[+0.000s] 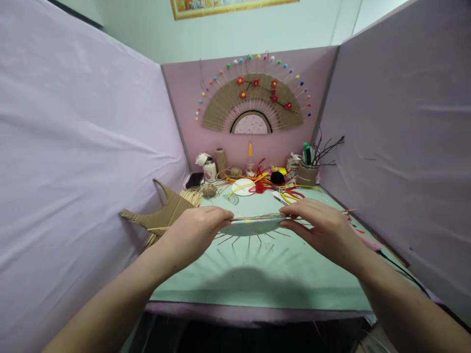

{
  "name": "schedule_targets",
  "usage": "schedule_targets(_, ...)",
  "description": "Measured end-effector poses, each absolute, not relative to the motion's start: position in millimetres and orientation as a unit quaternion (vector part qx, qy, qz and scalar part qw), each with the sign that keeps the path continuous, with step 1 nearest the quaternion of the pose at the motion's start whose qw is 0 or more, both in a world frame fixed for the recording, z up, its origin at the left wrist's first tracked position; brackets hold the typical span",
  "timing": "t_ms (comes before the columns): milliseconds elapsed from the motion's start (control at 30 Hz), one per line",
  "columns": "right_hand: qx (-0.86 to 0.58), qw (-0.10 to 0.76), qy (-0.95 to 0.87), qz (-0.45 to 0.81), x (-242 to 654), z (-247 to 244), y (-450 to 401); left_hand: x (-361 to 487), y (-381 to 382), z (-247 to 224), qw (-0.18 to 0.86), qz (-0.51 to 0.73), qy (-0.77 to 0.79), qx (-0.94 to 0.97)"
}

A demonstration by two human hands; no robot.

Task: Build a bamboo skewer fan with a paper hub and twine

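Note:
A pale blue half-round piece (253,227) is held above the table, nearly edge-on, with twine along its upper edge and thin sticks fanning out from under it. My left hand (196,230) pinches its left end between thumb and fingers. At the right end, my right hand (324,228) grips it the same way, thumb below and fingers on top. A shadow of the piece with its sticks falls on the light green table (235,289).
Brown cut cardboard (169,212) lies at the left over thin sticks. Behind are twine balls (209,190), a white disc (243,187), coloured pipe cleaners, scissors (292,197) and a pot (307,174) with twigs. A pink corded tool (364,240) lies right. A decorated fan (253,98) hangs behind.

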State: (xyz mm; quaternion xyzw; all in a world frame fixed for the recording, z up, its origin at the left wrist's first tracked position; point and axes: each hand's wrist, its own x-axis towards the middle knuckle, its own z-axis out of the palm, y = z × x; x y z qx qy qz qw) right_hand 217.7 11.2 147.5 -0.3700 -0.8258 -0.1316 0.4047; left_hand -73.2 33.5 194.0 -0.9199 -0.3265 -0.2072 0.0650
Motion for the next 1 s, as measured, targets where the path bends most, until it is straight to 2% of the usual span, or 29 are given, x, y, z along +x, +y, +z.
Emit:
schedule_targets(267,-0.369,0.395,-0.83,-0.138,217.4,150.9,12.1,-76.3,30.8,197.5,0.089,-0.142,-0.356,-0.919)
schedule_targets(400,-0.37,0.394,-0.831,-0.128,218.0,150.8,13.2,-74.5,30.1,198.9,0.097,-0.2,-0.365,-0.904)
schedule_targets(533,-0.379,0.396,-0.828,-0.116,218.9,150.1,15.1,-83.6,35.3,203.8,0.139,-0.297,-0.452,-0.83)
schedule_targets(667,-0.391,0.393,-0.825,-0.112,220.9,148.8,16.7,-96.8,42.2,205.4,0.191,-0.28,-0.535,-0.774)
schedule_targets(867,-0.395,0.4,-0.82,-0.106,225.5,145.7,17.8,-95.7,35.6,193.2,0.1,-0.282,-0.417,-0.858)
schedule_targets(1000,-0.387,0.411,-0.82,-0.093,228.2,143.5,15.5,-87.1,28.0,184.5,0.148,-0.257,-0.358,-0.885)
